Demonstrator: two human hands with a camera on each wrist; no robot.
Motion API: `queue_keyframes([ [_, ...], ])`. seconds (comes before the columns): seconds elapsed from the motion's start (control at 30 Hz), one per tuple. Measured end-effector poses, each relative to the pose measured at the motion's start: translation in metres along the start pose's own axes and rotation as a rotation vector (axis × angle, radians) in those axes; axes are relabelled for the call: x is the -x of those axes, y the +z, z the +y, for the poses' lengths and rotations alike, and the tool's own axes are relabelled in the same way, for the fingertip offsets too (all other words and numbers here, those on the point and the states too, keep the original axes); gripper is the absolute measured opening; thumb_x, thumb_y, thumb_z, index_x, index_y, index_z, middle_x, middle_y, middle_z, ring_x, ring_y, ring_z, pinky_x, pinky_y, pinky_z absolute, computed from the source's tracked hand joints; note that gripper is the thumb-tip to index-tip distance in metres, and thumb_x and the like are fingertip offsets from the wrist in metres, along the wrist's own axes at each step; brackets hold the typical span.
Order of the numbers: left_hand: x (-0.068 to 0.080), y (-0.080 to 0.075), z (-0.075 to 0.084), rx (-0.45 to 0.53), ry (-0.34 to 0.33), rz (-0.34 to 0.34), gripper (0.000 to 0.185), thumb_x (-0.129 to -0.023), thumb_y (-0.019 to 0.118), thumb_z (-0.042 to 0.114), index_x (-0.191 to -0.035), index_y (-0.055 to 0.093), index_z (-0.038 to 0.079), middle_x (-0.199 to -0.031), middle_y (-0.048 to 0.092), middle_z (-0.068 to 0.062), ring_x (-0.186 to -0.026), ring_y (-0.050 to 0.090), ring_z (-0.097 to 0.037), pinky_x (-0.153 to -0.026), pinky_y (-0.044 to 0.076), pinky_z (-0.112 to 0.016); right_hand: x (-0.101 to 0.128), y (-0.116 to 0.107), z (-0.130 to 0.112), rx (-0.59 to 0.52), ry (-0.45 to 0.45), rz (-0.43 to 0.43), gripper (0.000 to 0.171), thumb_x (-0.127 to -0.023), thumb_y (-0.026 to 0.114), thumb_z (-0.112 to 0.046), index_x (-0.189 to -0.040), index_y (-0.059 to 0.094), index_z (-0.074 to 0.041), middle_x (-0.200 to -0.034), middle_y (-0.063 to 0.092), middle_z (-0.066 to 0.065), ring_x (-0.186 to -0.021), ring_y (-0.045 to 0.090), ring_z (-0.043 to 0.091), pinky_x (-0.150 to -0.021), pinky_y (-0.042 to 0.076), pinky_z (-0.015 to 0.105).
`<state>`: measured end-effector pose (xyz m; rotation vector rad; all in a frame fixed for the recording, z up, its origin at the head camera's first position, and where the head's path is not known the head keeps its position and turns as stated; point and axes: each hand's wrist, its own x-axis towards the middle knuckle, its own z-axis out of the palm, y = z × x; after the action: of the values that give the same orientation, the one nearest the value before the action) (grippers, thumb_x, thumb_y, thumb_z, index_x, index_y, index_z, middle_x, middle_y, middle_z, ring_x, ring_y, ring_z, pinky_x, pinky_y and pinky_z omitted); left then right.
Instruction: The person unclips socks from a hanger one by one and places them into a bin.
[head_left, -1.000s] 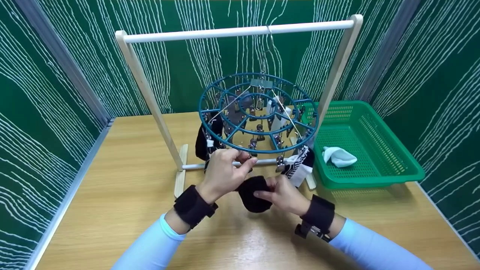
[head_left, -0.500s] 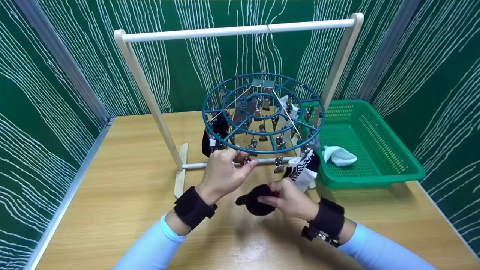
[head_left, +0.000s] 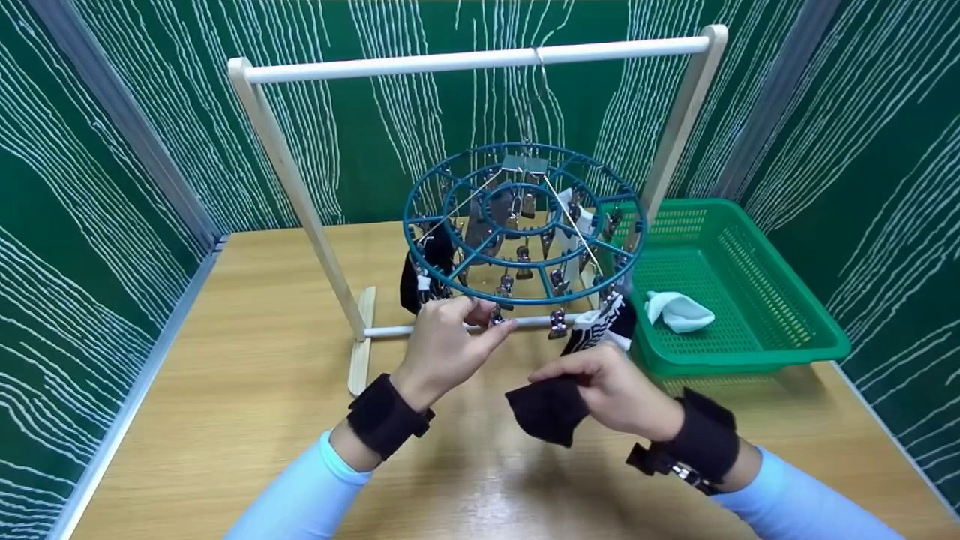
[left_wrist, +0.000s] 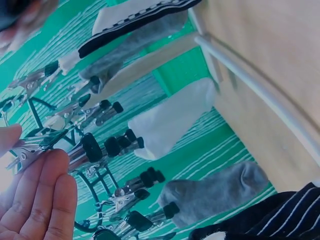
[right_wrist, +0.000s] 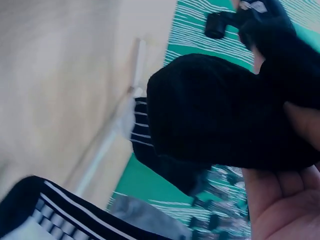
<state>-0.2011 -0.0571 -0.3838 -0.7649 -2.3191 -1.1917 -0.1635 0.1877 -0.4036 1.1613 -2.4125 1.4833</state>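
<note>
My left hand point(head_left: 448, 341) pinches a metal clip point(left_wrist: 37, 146) at the front rim of the round blue-green hanger point(head_left: 517, 300). In the left wrist view, that clip sits between thumb and fingers with no cloth visible in it. A black sock point(head_left: 550, 410) is gripped by my right hand point(head_left: 626, 391), below and to the right of the hanger's front. The right wrist view shows the sock point(right_wrist: 210, 112) bent, part of it lying across the fingers. A patterned black and white sock point(head_left: 604, 326) hangs from the hanger beyond my right hand.
A wooden stand point(head_left: 480, 61) carries the hanger by its hook. Other clipped socks include a grey sock point(left_wrist: 215, 192) and a white sock point(left_wrist: 175, 120). At the right, a green basket point(head_left: 795, 360) holds a pale sock point(head_left: 679, 313). Several clips dangle unoccupied.
My right hand has drawn back to the right with the black sock, away from the left hand. The left hand stays at the clip. The hanger has shifted slightly right.
</note>
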Motion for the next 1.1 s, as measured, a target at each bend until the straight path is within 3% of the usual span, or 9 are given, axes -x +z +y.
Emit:
queue_keyframes([
  [0.2,0.0,-0.001,0.0,0.0,-0.01,0.004,0.018,-0.091,0.089,0.015,-0.093,0.08,0.0,-0.088,0.083,-0.012,-0.079,0.08,-0.022,-0.076,0.067,-0.038,-0.003,-0.024,-0.014,-0.001,-0.09,0.069,0.024,-0.089,0.071,0.019,-0.105,0.082,0.006,-0.098,0.083,0.02,-0.091,0.078,0.004,-0.075,0.064,0.019],
  [0.33,0.001,-0.002,-0.001,0.008,-0.012,0.011,0.019,-0.091,0.09,0.015,-0.093,0.08,-0.001,-0.088,0.082,-0.013,-0.079,0.08,-0.023,-0.077,0.067,-0.043,-0.005,-0.043,-0.024,-0.012,-0.082,0.104,0.025,-0.088,0.072,0.019,-0.106,0.082,0.006,-0.101,0.082,0.023,-0.094,0.078,0.003,-0.076,0.065,0.021],
  [0.57,0.0,-0.002,-0.002,-0.003,0.004,0.014,0.019,-0.092,0.088,0.016,-0.093,0.079,-0.001,-0.09,0.082,-0.014,-0.08,0.08,-0.024,-0.079,0.066,-0.041,-0.01,-0.079,-0.036,-0.082,-0.133,0.176,0.032,-0.086,0.07,0.025,-0.108,0.082,0.006,-0.105,0.084,-0.002,-0.088,0.08,0.004,-0.074,0.064,0.019],
  [0.7,0.001,-0.002,-0.002,-0.015,0.008,0.014,0.02,-0.092,0.089,0.016,-0.093,0.079,-0.001,-0.09,0.082,-0.014,-0.081,0.079,-0.024,-0.079,0.066,-0.04,-0.011,-0.099,-0.04,-0.055,-0.177,0.204,0.024,-0.089,0.074,0.02,-0.108,0.082,0.007,-0.106,0.085,0.0,-0.092,0.082,0.007,-0.077,0.063,0.017],
  [0.9,0.002,-0.001,-0.003,-0.038,0.038,0.045,0.02,-0.091,0.09,0.016,-0.092,0.078,-0.001,-0.087,0.081,-0.012,-0.08,0.079,-0.024,-0.079,0.065,-0.041,-0.01,-0.126,-0.048,0.057,-0.1,0.297,0.019,-0.09,0.072,0.022,-0.104,0.08,0.012,-0.099,0.085,-0.003,-0.08,0.079,0.002,-0.071,0.062,0.015],
  [1.1,0.001,0.0,-0.005,-0.043,0.012,0.041,0.02,-0.092,0.089,0.015,-0.093,0.078,-0.001,-0.088,0.081,-0.012,-0.083,0.079,-0.025,-0.082,0.065,-0.041,-0.012,-0.151,-0.049,0.132,0.018,0.442,0.017,-0.09,0.071,0.022,-0.1,0.081,0.013,-0.093,0.085,-0.002,-0.07,0.074,0.001,-0.067,0.059,0.012],
])
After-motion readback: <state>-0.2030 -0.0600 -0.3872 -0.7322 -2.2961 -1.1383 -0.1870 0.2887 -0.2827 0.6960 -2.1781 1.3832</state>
